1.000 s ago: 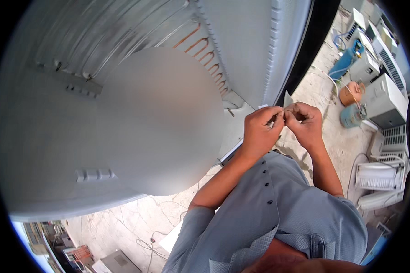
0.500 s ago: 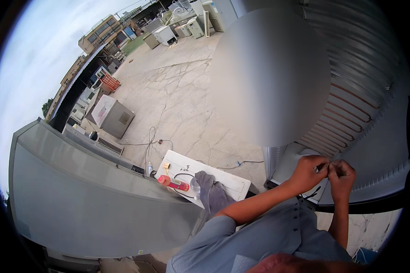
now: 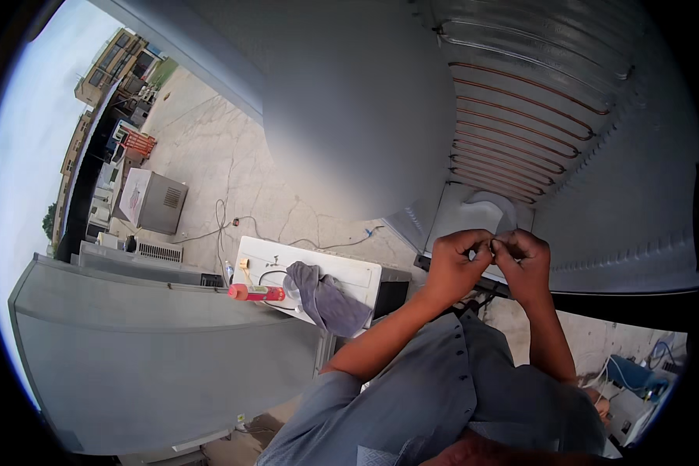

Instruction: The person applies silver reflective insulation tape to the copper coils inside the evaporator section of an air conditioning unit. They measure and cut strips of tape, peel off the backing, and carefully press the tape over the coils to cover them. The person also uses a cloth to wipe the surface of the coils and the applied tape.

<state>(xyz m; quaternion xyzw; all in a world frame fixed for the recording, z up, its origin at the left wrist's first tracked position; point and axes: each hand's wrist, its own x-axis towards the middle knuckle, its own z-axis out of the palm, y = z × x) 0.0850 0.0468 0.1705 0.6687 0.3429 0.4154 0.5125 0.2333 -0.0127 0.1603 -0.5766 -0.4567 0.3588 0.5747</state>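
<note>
My left hand (image 3: 457, 268) and my right hand (image 3: 526, 266) meet fingertip to fingertip, both closed in a pinch. Whatever is between the fingers is too small to make out. They are held at the mouth of a large grey metal cabinet (image 3: 625, 206), whose inner wall carries rows of copper tubing (image 3: 520, 123). Just behind my hands, a pale rounded piece (image 3: 485, 213) lies at the cabinet's bottom. A blurred patch covers part of the view beyond them.
To the left stands a white box-shaped appliance (image 3: 357, 272) bearing a grey cloth (image 3: 322, 299) and a red bottle (image 3: 252, 293). A big grey panel (image 3: 155, 365) fills the lower left. A cable (image 3: 224, 221) crosses the concrete, with old appliances (image 3: 154, 200) beyond. Blue equipment (image 3: 633, 374) lies at lower right.
My view has turned right, so the surroundings appear shifted left and more of the copper tubing shows. Both hands stay pinched together, now with their fingertips meeting more squarely in front of me.
</note>
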